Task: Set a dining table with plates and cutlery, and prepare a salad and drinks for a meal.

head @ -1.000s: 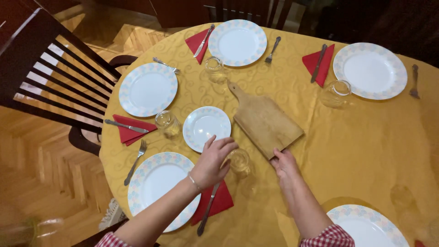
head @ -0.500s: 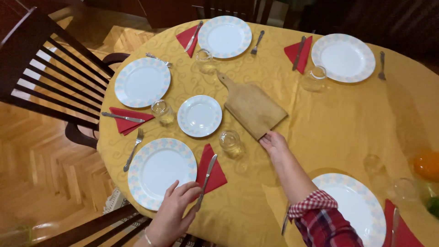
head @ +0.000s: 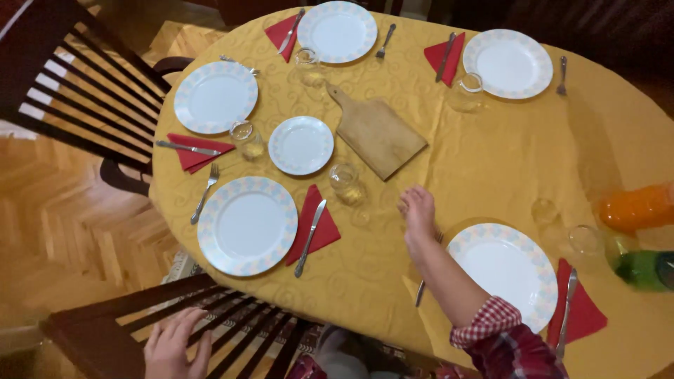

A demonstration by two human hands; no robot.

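**Loose fingers above the cloth, flat palm on the chair back**

The fingers [head: 409, 200] of the right hand [head: 417, 210] are curled loosely together and clasp nothing, hovering over the yellow tablecloth [head: 491, 161]. The left hand [head: 174, 345] lies spread, fingers apart, on the top rail of the dark wooden chair [head: 140, 330] at the near edge of the table; it rests there flat rather than gripping.

Nearest the right hand is the wooden cutting board [head: 375, 133], close by but not touching it. The board lies flat near the middle of the table. Its long axis runs on a diagonal: the narrow handle points up and to the left, toward the far plate [head: 337, 31], and the broad square end points down and to the right, toward the right hand.

Just left of the board's broad end stands a drinking glass [head: 345, 184], and beyond that a small plate [head: 301, 145]. Under the right forearm a fork [head: 421, 289] lies beside a large plate [head: 507, 270]. Left of the glass a knife [head: 309, 228] rests on a red napkin [head: 312, 224], next to another large plate [head: 246, 224]. At the right edge lie an orange bottle [head: 635, 207] and a green bottle [head: 642, 270].
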